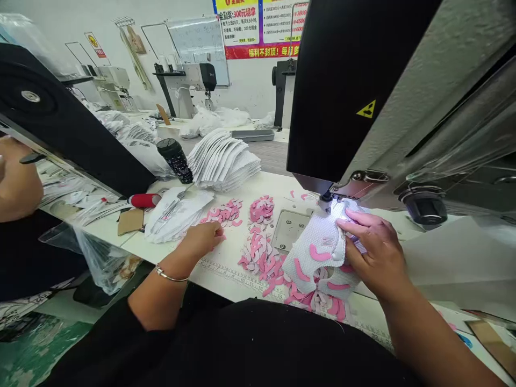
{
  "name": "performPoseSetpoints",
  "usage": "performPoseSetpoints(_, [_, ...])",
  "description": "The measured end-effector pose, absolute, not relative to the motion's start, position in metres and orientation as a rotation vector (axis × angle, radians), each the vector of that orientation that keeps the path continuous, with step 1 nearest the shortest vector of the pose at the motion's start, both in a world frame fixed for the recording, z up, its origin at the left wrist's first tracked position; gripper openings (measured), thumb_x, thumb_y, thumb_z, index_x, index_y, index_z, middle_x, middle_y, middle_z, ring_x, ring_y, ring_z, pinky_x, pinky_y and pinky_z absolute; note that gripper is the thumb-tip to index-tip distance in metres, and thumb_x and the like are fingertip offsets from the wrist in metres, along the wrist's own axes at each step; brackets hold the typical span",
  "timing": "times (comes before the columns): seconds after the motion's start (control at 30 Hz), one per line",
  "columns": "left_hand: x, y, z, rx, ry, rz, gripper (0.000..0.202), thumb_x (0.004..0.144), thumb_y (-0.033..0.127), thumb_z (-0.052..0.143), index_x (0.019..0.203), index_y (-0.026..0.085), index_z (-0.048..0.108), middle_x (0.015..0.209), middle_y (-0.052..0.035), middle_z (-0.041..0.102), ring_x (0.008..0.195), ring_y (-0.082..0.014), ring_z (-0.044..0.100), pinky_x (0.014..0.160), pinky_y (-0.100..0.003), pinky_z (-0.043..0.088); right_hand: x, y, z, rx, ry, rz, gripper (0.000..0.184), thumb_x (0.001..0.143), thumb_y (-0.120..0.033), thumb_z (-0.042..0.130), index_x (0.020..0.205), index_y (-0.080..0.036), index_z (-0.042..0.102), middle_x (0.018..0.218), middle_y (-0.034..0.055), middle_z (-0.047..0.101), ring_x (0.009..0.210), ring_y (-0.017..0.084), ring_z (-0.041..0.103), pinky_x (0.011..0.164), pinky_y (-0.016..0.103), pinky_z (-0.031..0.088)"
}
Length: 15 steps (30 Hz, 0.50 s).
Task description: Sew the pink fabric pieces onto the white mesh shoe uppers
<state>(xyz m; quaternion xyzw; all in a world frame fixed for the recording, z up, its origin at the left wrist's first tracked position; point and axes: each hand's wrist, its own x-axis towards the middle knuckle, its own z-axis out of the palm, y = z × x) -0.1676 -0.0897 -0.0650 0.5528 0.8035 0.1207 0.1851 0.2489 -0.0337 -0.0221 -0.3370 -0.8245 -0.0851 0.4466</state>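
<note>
My right hand (374, 247) grips the edge of a white textured fabric piece (300, 263), which lies under the presser foot (324, 203) of a sewing machine (342, 97). Several curved pink strips sit on that fabric, and a letter N is marked on it. Over the white worktop, my left hand (203, 239) is closed in a pinch, with a pink edge showing at its fingertips. Beside it lies a heap of pink curved pieces (229, 212). More pink pieces (260, 250) are spread between the two hands, up to the metal needle-bed plate (288, 228).
A fanned stack of white fabric pieces (223, 161) stands behind, next to a black patterned cup (175, 160). Other white pieces (177, 212) lie left of my left hand, near a red thread spool (144, 200). Another person's arm (18, 180) is at the far left.
</note>
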Motion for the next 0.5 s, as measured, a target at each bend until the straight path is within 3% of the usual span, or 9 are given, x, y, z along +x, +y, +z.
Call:
performPoseSetpoints(0.23, [-0.169, -0.082, -0.064, 1.689, 2.263, 0.051, 0.017, 0.082, 0.034, 0.053, 0.086, 0.020, 0.063, 0.078, -0.0040, 0.066, 0.060, -0.0194, 0.057, 0.060, -0.032, 0.033, 0.247, -0.035, -0.020, -0.838, -2.060, -0.191, 0.031, 0.091, -0.018, 0.063, 0.120, -0.028, 0.062, 0.129, 0.0076, 0.061, 0.120, 0.028, 0.057, 0.102, 0.050, 0.047])
performPoseSetpoints(0.33, [-0.172, -0.077, -0.070, 1.778, 2.249, -0.023, 0.020, 0.083, 0.031, 0.049, 0.084, 0.018, 0.065, 0.087, -0.0098, 0.066, 0.074, -0.0250, 0.062, 0.064, -0.034, 0.037, 0.247, -0.034, -0.019, -0.836, -2.055, -0.185, 0.031, 0.091, -0.018, 0.063, 0.120, -0.027, 0.062, 0.126, 0.0082, 0.061, 0.120, 0.028, 0.057, 0.100, 0.050, 0.048])
performPoseSetpoints(0.5, [-0.179, -0.074, -0.082, 1.889, 2.269, -0.001, 0.039, 0.078, 0.023, 0.048, 0.110, 0.016, 0.070, 0.114, -0.0152, 0.063, 0.092, -0.0291, 0.064, 0.074, -0.036, 0.047, 0.246, -0.034, -0.019, -0.839, -2.042, -0.183, 0.028, 0.091, -0.018, 0.063, 0.117, -0.026, 0.064, 0.123, 0.0091, 0.062, 0.118, 0.027, 0.058, 0.099, 0.049, 0.047])
